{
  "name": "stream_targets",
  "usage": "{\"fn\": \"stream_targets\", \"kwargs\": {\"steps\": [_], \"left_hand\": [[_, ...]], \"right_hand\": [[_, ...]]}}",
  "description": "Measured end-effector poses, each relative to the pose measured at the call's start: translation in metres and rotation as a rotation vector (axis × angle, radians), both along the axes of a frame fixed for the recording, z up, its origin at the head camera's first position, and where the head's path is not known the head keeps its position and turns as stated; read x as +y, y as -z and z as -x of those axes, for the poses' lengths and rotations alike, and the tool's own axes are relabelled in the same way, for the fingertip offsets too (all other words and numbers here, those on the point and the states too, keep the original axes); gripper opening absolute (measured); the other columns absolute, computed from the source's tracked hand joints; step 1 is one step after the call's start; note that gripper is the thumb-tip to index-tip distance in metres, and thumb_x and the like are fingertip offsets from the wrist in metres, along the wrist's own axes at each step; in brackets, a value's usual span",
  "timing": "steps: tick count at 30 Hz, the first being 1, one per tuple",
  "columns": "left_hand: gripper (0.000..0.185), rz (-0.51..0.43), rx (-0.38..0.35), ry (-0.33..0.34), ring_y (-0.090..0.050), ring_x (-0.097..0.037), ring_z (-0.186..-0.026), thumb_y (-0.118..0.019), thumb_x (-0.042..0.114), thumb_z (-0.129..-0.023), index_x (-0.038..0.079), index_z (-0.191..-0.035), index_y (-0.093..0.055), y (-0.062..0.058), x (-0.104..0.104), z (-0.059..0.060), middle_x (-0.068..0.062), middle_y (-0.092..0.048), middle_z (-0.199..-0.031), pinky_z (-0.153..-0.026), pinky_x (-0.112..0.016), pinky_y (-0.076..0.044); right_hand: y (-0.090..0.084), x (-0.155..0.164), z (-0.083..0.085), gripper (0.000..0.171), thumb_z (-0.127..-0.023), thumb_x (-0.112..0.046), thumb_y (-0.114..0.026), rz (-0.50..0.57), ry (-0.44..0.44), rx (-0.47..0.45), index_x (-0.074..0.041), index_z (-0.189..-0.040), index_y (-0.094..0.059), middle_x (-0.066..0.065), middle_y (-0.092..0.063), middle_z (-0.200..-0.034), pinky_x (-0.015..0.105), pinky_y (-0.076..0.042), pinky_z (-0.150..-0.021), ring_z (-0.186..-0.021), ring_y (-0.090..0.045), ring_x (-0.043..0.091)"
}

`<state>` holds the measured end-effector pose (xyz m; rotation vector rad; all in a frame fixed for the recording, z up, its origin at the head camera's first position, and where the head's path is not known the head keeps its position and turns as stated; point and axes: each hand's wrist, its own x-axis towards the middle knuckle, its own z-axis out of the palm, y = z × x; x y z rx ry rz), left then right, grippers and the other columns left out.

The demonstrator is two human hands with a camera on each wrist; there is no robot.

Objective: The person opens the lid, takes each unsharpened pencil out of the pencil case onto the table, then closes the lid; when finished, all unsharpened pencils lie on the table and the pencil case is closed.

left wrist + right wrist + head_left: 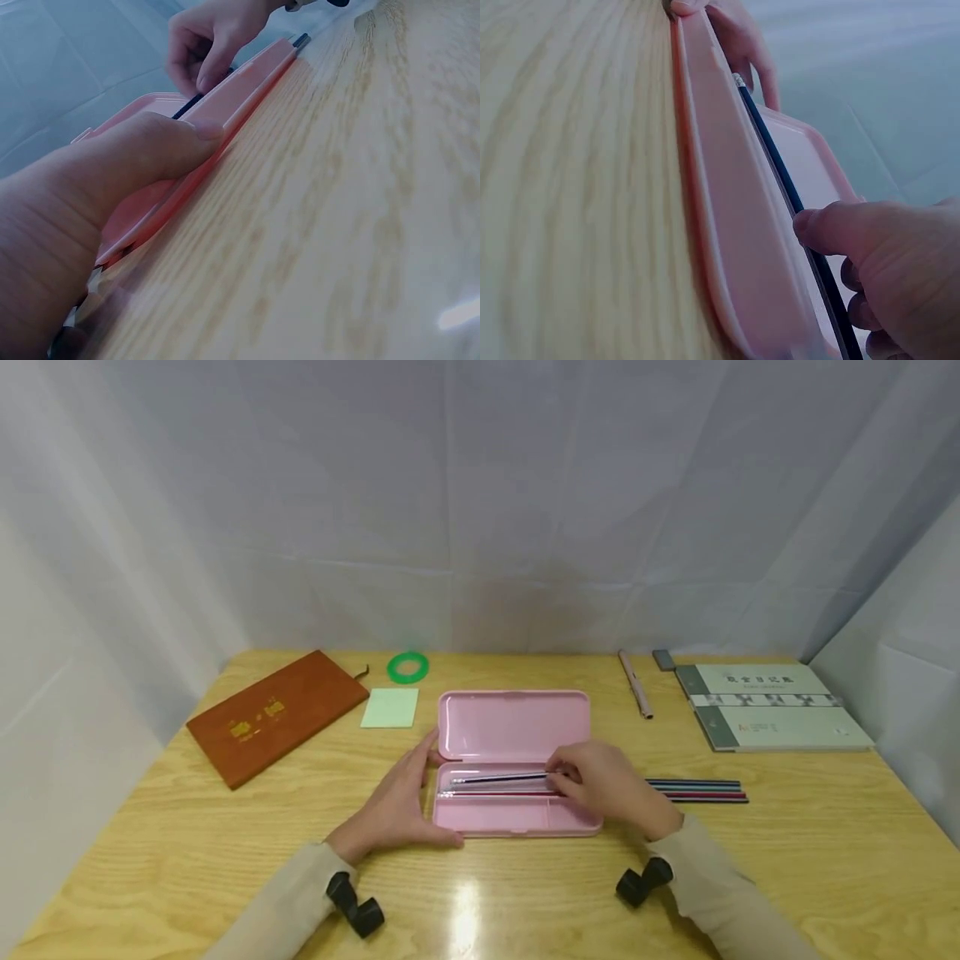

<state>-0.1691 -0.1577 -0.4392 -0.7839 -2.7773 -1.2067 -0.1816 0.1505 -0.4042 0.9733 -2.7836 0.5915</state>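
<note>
A pink pencil case [491,816] lies with its lid [513,727] raised at the back. My left hand [397,797] grips its left end, thumb along the front edge and fingers at the far side. My right hand [600,779] pinches a dark pencil [778,169] between thumb and fingers over the back compartment. The pencil's silver-capped end points left inside the case. A red pencil [502,794] lies in the same compartment, in front of the dark one. In the right wrist view, the dark pencil runs along the divider.
Several pencils [697,785] lie right of the case. Behind are a pen [636,685], a grey eraser-like block [663,660] and a pale green notebook [780,727]. Leftward are a brown notebook [281,718], green sticky notes [389,708] and a green tape roll [395,675].
</note>
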Motion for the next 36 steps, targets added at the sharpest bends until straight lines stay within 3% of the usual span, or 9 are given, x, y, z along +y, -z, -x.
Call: {"fn": "stream_targets", "kwargs": {"steps": [4,9,16,20,30,36], "left_hand": [[0.141,0.002,-0.005,0.0,-0.05,-0.014,-0.104,-0.092,0.053,-0.045,0.016,-0.155,-0.011,0.0,0.001,0.0,0.0,-0.052,-0.123,-0.089,-0.036,-0.047],[0.141,0.014,0.013,0.002,-0.05,-0.015,-0.104,-0.09,0.056,-0.047,0.013,-0.155,-0.011,-0.003,0.001,-0.001,-0.002,-0.053,-0.124,-0.089,-0.037,-0.047],[0.14,0.0,0.015,0.0,-0.05,-0.015,-0.103,-0.091,0.056,-0.047,0.016,-0.155,-0.012,-0.003,0.0,0.0,-0.002,-0.053,-0.122,-0.088,-0.037,-0.046],[0.14,0.004,0.013,0.003,-0.05,-0.015,-0.103,-0.09,0.056,-0.047,0.015,-0.155,-0.011,-0.001,-0.001,0.0,-0.002,-0.053,-0.123,-0.088,-0.037,-0.046],[0.141,0.011,0.01,0.008,-0.05,-0.016,-0.106,-0.091,0.054,-0.047,0.013,-0.155,-0.01,0.0,0.001,0.001,-0.002,-0.054,-0.124,-0.09,-0.036,-0.046],[0.142,0.02,0.027,-0.01,-0.05,-0.016,-0.104,-0.091,0.055,-0.045,0.013,-0.155,-0.011,0.0,0.001,0.0,-0.003,-0.054,-0.123,-0.088,-0.036,-0.046]], "right_hand": [[-0.003,0.023,-0.009,0.005,-0.087,-0.018,-0.071,0.031,0.052,-0.053,-0.014,-0.091,-0.072,-0.013,-0.046,-0.06,0.019,-0.033,-0.052,-0.053,-0.035,-0.001],[0.002,0.063,-0.022,0.005,-0.087,-0.012,-0.07,0.076,0.093,-0.018,-0.014,-0.092,-0.072,-0.016,-0.041,-0.057,0.019,-0.033,-0.05,-0.05,-0.031,-0.003],[0.002,0.117,-0.045,0.005,-0.087,-0.009,-0.07,0.08,0.238,-0.019,-0.013,-0.09,-0.072,-0.015,-0.042,-0.057,0.02,-0.032,-0.047,-0.049,-0.03,-0.003],[0.007,0.14,-0.056,0.002,-0.087,-0.01,-0.069,0.085,0.279,-0.003,-0.011,-0.088,-0.071,-0.015,-0.041,-0.057,0.02,-0.031,-0.046,-0.049,-0.03,-0.004],[0.02,0.162,-0.064,0.003,-0.085,-0.011,-0.072,0.091,0.215,0.018,-0.012,-0.085,-0.069,-0.02,-0.039,-0.057,0.019,-0.031,-0.045,-0.048,-0.029,-0.006],[0.02,0.155,-0.06,0.017,-0.081,-0.005,-0.075,0.064,0.27,0.03,-0.013,-0.093,-0.065,-0.016,-0.039,-0.059,0.019,-0.031,-0.047,-0.051,-0.031,-0.006]]}}
